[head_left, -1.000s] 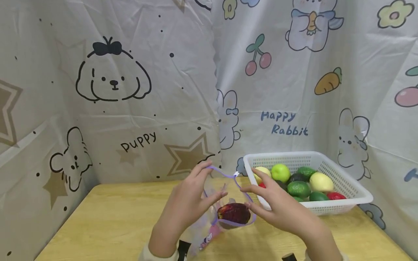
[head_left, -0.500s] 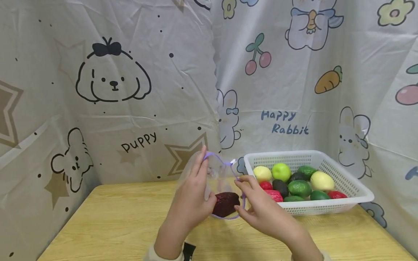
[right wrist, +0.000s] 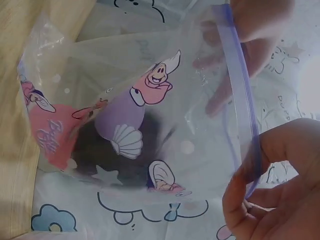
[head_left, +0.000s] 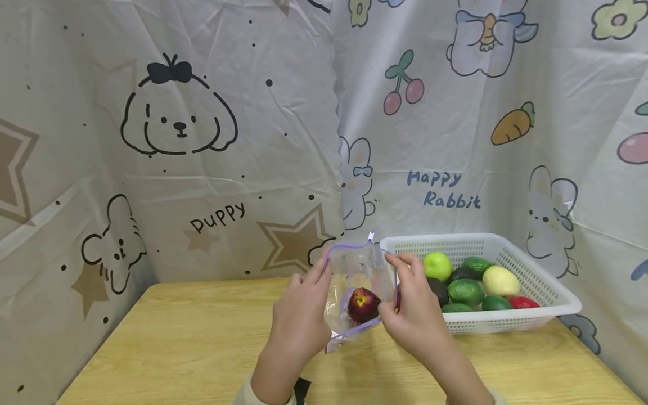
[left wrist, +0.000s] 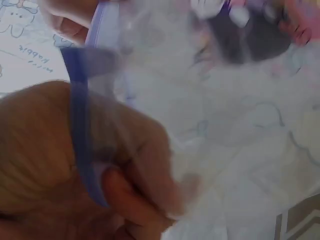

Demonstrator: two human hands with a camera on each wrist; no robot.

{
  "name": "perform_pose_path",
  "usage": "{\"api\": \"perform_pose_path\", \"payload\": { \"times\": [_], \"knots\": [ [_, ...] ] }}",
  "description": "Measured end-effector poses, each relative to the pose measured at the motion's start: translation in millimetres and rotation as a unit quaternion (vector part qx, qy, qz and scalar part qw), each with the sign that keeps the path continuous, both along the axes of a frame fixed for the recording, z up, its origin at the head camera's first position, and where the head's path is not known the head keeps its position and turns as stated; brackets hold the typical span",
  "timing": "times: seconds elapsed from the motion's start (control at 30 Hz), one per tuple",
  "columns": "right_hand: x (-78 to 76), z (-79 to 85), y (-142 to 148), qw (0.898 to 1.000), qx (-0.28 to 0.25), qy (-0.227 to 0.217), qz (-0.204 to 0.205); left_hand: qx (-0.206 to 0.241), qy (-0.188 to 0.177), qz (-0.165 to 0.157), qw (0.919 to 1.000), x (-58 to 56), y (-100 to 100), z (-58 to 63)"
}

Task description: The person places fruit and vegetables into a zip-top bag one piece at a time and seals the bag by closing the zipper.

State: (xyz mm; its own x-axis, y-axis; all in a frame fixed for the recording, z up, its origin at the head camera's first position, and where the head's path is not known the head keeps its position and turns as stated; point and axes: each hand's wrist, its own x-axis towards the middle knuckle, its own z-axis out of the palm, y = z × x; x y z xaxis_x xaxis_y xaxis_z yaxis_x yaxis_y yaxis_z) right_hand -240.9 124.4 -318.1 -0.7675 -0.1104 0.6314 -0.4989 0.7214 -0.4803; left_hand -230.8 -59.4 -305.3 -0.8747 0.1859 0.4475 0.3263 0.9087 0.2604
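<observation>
A clear zip bag (head_left: 336, 287) with a purple zip edge and a white slider is held up over the table, its mouth spread towards me. Inside lies a dark red fruit (head_left: 363, 305) with a yellow patch. My left hand (head_left: 298, 315) grips the bag's left edge; in the left wrist view, the purple strip crosses that hand (left wrist: 90, 155). Opposite, my right hand (head_left: 417, 309) pinches the right edge between thumb and fingers. In the right wrist view, cartoon prints on the bag (right wrist: 120, 120) partly hide the dark fruit, and my right hand (right wrist: 275, 180) holds the zip strip.
Behind my right hand stands a white plastic basket (head_left: 511, 320) with a green apple (head_left: 437, 266), avocado-like green and dark fruits (head_left: 466, 292), a pale yellow fruit (head_left: 500, 280) and a red one (head_left: 523, 302). A wooden table (head_left: 192, 337) lies below; printed cloth (head_left: 212, 169) hangs behind.
The bag rose and its mouth has turned towards me. The fruit has shifted inside, showing its yellow patch. My right hand has moved a little right and up along the rim.
</observation>
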Motion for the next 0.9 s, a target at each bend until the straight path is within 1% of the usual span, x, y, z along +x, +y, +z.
{"api": "perform_pose_path", "payload": {
  "times": [0.03,0.07,0.1,0.17,0.23,0.27,0.3,0.33,0.37,0.4,0.43,0.47,0.5,0.53,0.57,0.6,0.63,0.67,0.73,0.8,0.83,0.87,0.9],
  "knots": [
    [0.3,-0.4,0,1.000,0.018,-0.007,0.000,0.007,-0.014,-0.002,0.9999,0.8,-1,0.9],
    [0.9,-0.8,0,0.999,0.037,-0.014,0.002,0.019,-0.020,-0.006,0.9996,1.4,-2,1.9],
    [1.6,-1.2,0,0.998,0.053,-0.020,0.007,0.035,-0.018,-0.012,0.9991,1.3,-3,3.2],
    [2.8,-1.7,1,0.996,0.075,-0.027,0.030,0.077,0.003,-0.029,0.9966,1.1,-6,6.1],
    [3.8,-1.9,1,0.993,0.087,-0.034,0.066,0.114,0.029,-0.048,0.9919,1.2,-9,9.8],
    [4.3,-1.9,1,0.992,0.088,-0.035,0.086,0.124,0.039,-0.058,0.9898,1.6,-10,11.7],
    [4.5,-1.9,1,0.990,0.087,-0.035,0.105,0.128,0.047,-0.066,0.9885,2.2,-12,13.4],
    [4.4,-1.9,0,0.988,0.083,-0.035,0.122,0.125,0.047,-0.077,0.9880,3.3,-14,15.1],
    [4.2,-1.6,-1,0.987,0.080,-0.031,0.134,0.117,0.042,-0.095,0.9877,4.7,-16,16.6],
    [3.7,-1.3,-2,0.987,0.071,-0.026,0.141,0.103,0.030,-0.124,0.9865,6.5,-19,17.8],
    [3.2,-1.0,-3,0.988,0.062,-0.020,0.142,0.081,0.017,-0.160,0.9836,8.3,-22,18.7],
    [2.6,-0.7,-4,0.989,0.050,-0.016,0.140,0.059,-0.002,-0.202,0.9776,10.1,-26,19.6],
    [2.2,-0.4,-4,0.990,0.037,-0.015,0.135,0.038,-0.024,-0.245,0.9686,11.9,-29,20.3],
    [1.8,-0.1,-4,0.991,0.026,-0.015,0.129,0.022,-0.047,-0.285,0.9570,13.5,-33,20.9],
    [1.6,0.2,-4,0.992,0.019,-0.016,0.122,0.016,-0.069,-0.322,0.9440,14.5,-36,21.4],
    [1.5,0.5,-4,0.993,0.012,-0.019,0.116,0.017,-0.086,-0.347,0.9338,14.8,-38,22.1],
    [1.4,0.6,-3,0.994,0.007,-0.021,0.111,0.024,-0.093,-0.352,0.9310,14.5,-40,22.8],
    [1.5,0.7,-3,0.994,0.002,-0.025,0.106,0.039,-0.095,-0.342,0.9341,13.7,-40,23.6],
    [1.3,0.6,-3,0.995,-0.002,-0.025,0.099,0.090,-0.084,-0.301,0.9458,10.4,-40,25.1],
    [1.8,-0.3,-3,0.995,-0.003,-0.024,0.092,0.137,-0.064,-0.257,0.9545,6.8,-38,25.7],
    [2.3,-0.8,-3,0.996,-0.001,-0.021,0.089,0.153,-0.058,-0.239,0.9573,5.8,-37,25.6],
    [2.9,-1.1,-4,0.996,0.002,-0.012,0.083,0.161,-0.057,-0.229,0.9582,5.0,-35,25.1],
    [3.5,-1.1,-5,0.997,0.003,0.005,0.079,0.165,-0.058,-0.228,0.9578,4.5,-33,24.3]
  ]
}}
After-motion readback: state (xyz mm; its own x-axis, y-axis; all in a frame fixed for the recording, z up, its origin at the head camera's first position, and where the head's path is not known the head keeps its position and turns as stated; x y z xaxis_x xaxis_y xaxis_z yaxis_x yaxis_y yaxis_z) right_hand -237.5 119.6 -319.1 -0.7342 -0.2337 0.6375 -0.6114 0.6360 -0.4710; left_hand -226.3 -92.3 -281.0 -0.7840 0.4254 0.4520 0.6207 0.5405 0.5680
